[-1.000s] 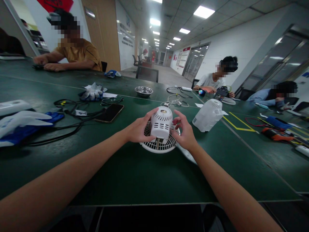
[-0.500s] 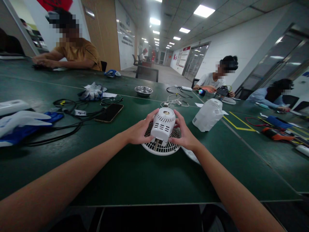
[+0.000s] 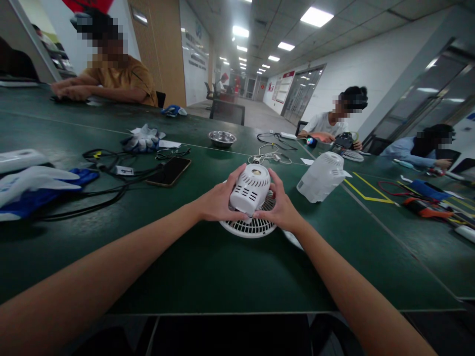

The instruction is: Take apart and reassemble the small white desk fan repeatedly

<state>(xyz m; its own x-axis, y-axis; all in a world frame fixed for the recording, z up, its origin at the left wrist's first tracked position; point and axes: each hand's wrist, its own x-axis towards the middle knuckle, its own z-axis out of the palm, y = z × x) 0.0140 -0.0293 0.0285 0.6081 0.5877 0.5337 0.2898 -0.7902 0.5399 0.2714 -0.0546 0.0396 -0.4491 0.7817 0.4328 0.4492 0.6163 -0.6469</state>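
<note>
And here's the white vented housing (image 3: 250,185), right in the middle of the green surface (image 3: 208,272), its slotted side turned toward the wearer. The left hand (image 3: 219,200) has it from the left, the right hand (image 3: 282,207) from the right: both closed on it, fingers up the sides, thumbs coming in low on the near side. Just below the housing lies the round grille (image 3: 254,232), its bars showing around the near edge.

So where do things stand? Housing over grille, that much is in place; whether the two are fastened, we cannot tell, with thumbs covering the join. The translucent white shell (image 3: 321,179) stands apart, to the right of the housing, not fitted on anything. Part of a pale, flat piece (image 3: 293,240) peeks out near the right wrist.

Moving outward now! Beyond the housing, a white cable (image 3: 273,154), and farther back to its left, a metal bowl (image 3: 221,139). Left of the housing, a dark phone (image 3: 169,172), then black cables (image 3: 111,195). Far right of it, an orange-and-black tool (image 3: 423,208).
</note>
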